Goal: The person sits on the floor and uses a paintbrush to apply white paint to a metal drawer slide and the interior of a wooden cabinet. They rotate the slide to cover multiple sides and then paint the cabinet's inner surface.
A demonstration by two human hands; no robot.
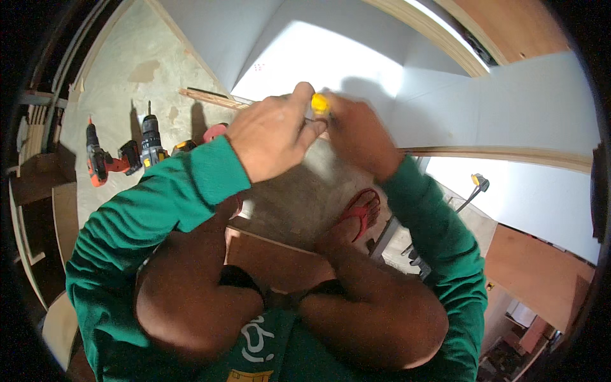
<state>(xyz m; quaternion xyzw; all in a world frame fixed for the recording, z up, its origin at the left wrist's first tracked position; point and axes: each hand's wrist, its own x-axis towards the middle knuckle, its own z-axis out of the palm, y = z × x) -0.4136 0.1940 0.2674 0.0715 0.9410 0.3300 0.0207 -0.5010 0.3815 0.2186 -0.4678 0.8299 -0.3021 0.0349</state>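
Observation:
Both my hands are raised close together at the upper middle of the head view. A small yellow thing [320, 103], blurred, shows between them; its kind is not clear. My right hand [360, 131] curls around or against it, its fingers largely hidden. My left hand [279, 131] has thumb and forefinger pinched near a thin dark piece beside the yellow thing. Behind the hands lie a strip of wood [212, 99] and a brightly lit white panel [324, 62].
Left of my arm stand an orange-and-black cordless drill [102, 162] and a black-and-yellow drill [151, 138] with a bit. My sandalled foot [363, 212] is below. A wood-edged panel [506, 155] crosses the right; a brown board [539, 272] is at lower right.

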